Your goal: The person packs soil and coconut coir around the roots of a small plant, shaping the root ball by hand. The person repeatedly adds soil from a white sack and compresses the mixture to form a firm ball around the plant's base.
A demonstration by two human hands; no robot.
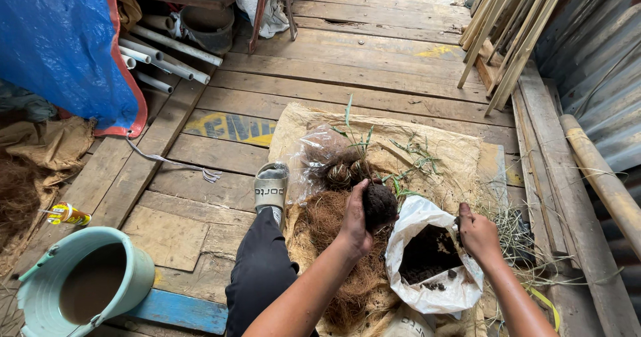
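Sack (461,151) on plank floor (347,63), soil bag (427,257) upon it.
Fibre heap (334,237) left of bag; bucket (87,285) far left; pipes (167,60) behind.

A white plastic bag (427,257) of dark soil sits open at lower centre-right, a crumpled clear bag (314,156) lies mid-frame, and a small yellow-and-red tube (67,214) rests at left.
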